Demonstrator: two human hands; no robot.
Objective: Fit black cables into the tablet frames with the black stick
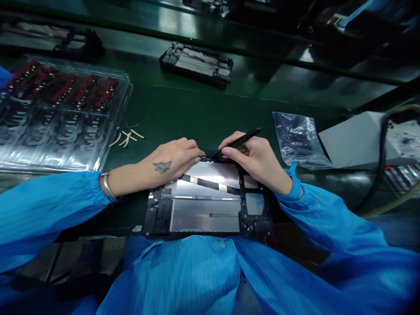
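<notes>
An opened tablet chassis, black-framed with a silver panel inside, lies at the bench's front edge before me. A dark flat cable with pale tape patches slants across the panel. My right hand pinches a slim black pen-like tool, its tip down at the far edge of the frame. From the left, my left hand rests on the far left part of the chassis, fingers bent together at the same edge beside the tool tip. What those fingertips press or hold is hidden.
Clear plastic trays of small red and black parts stand at left, near loose pale strips. Another black chassis lies at the back. A clear plastic bag, a white box and a dark cable are at right.
</notes>
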